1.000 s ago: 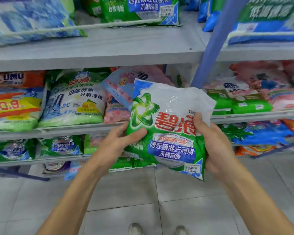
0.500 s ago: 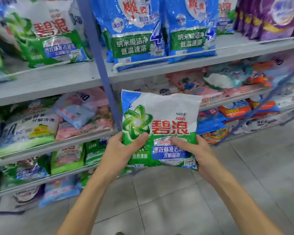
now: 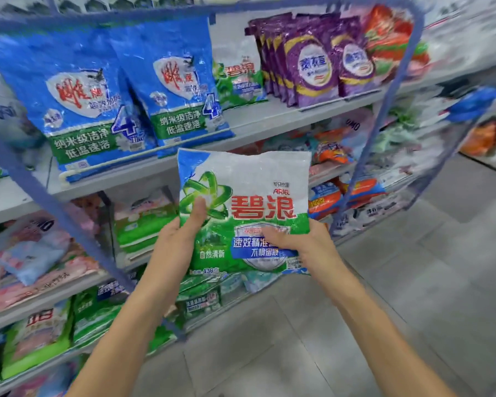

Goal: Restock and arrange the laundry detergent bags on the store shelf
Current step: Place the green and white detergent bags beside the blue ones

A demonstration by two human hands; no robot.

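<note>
- The green-and-white Ariel detergent bag (image 3: 242, 196) is held upright in the air between both hands, label facing the camera, in front of the store shelving.
- The left hand (image 3: 178, 239) grips its lower left edge, thumb pressed on the green swirl logo, fingers hidden behind the bag.
- The right hand (image 3: 301, 245) grips the lower right corner, thumb laid across the blue label band, fingers behind.
- Just above the hands, past the bag's top edge, runs a grey shelf board (image 3: 255, 124).
- On it, up and left of the left hand, stand two big blue detergent bags (image 3: 78, 110); straight above sits another green Ariel bag (image 3: 241, 81), and above the right hand a row of purple bags (image 3: 307, 61).
- Left of the left hand lie green packs (image 3: 143, 224) and pink packs (image 3: 35, 262) on lower shelves; right of the right hand, orange packs (image 3: 355, 190), blurred.
- A blue upright post (image 3: 384, 110) stands beyond the right hand.
- Grey floor tiles (image 3: 384, 282) spread below both forearms.
</note>
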